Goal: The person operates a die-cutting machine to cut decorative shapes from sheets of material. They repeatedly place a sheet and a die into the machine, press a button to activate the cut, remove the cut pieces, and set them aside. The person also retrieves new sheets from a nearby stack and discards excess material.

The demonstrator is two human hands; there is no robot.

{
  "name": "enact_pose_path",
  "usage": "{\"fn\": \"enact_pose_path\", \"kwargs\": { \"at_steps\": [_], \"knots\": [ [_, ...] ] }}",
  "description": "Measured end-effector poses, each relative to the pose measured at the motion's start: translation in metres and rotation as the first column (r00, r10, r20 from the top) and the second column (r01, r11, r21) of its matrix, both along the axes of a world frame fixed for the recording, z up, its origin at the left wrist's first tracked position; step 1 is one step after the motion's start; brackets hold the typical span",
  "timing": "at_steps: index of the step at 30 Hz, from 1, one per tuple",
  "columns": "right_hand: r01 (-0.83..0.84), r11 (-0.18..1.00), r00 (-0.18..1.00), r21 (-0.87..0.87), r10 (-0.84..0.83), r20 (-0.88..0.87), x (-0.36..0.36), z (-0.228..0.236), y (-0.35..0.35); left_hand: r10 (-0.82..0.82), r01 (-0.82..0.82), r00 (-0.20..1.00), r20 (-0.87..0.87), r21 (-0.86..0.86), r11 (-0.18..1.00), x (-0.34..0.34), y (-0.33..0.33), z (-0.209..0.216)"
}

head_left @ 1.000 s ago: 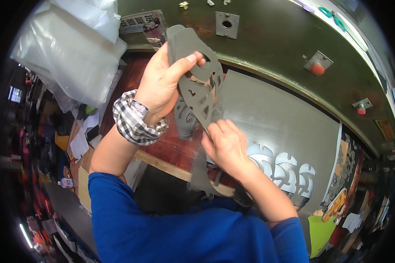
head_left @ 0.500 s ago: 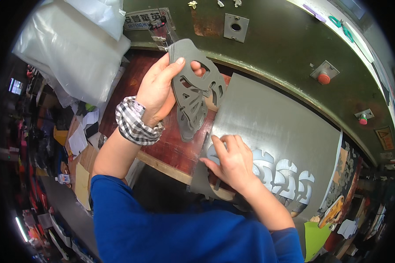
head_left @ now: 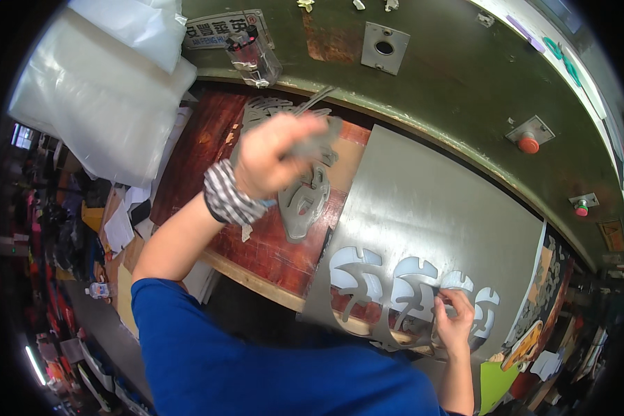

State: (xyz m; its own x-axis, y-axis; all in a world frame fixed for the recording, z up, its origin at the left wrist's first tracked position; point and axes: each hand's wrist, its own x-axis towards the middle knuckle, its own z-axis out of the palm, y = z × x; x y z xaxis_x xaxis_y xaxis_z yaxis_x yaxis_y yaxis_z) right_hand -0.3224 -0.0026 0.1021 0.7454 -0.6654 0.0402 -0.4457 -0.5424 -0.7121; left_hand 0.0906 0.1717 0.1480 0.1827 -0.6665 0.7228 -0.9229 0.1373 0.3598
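Observation:
My left hand (head_left: 274, 156) is blurred above the red board. Its fingers are curled round grey cut pieces (head_left: 317, 139), whose number is unclear. Beneath it, more grey cut-out shapes (head_left: 304, 211) lie in a pile, partly hidden by the hand. To the right, a grey sheet (head_left: 430, 187) has a row of curved openings along its near edge, with pale, shiny blue-white surfaces showing in them. My right hand (head_left: 456, 322) is pinched at these openings, toward the right of the row. What lies between its fingertips is too small to make out.
A green machine body (head_left: 451, 76) with a red button (head_left: 527, 143) runs along the far side. A clear holder (head_left: 253, 59) stands at the back. Plastic bags (head_left: 97, 90) are heaped at left. The red board (head_left: 270, 260) has a wooden front edge.
My left hand has come down and turned, with its fingers now curled in. The right hand has moved right along the openings, uncovering the leftmost ones, and closed into a pinch.

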Motion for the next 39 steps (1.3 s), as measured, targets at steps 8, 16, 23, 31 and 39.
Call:
{"fn": "enact_pose_path", "kwargs": {
  "at_steps": [8, 16, 23, 31, 39],
  "knots": [
    [0.042, 0.994, 0.999, 0.099, -0.042, -0.002, -0.016, -0.014, -0.006, -0.406, 0.221, 0.885, 0.228, 0.562, 0.797, -0.015, 0.052, -0.116],
    [0.326, 0.941, 0.939, 0.094, -0.334, 0.081, -0.093, -0.022, -0.040, 0.170, -0.150, 0.986, 0.001, 0.467, 0.871, -0.052, 0.083, -0.108],
    [0.402, 0.909, 0.903, 0.108, -0.413, 0.119, -0.151, -0.050, -0.051, 0.636, -0.466, 0.725, -0.266, 0.491, 0.736, -0.091, 0.043, -0.178],
    [0.618, 0.785, 0.769, 0.055, -0.617, 0.167, -0.227, -0.066, -0.095, 0.770, -0.639, 0.632, -0.088, 0.503, 0.582, -0.093, 0.029, -0.126],
    [0.480, 0.385, 0.419, -0.788, -0.890, -0.179, -0.378, -0.110, -0.152, 0.456, -0.438, 0.879, 0.139, 0.612, 0.659, -0.185, -0.093, -0.115]
  ]
}}
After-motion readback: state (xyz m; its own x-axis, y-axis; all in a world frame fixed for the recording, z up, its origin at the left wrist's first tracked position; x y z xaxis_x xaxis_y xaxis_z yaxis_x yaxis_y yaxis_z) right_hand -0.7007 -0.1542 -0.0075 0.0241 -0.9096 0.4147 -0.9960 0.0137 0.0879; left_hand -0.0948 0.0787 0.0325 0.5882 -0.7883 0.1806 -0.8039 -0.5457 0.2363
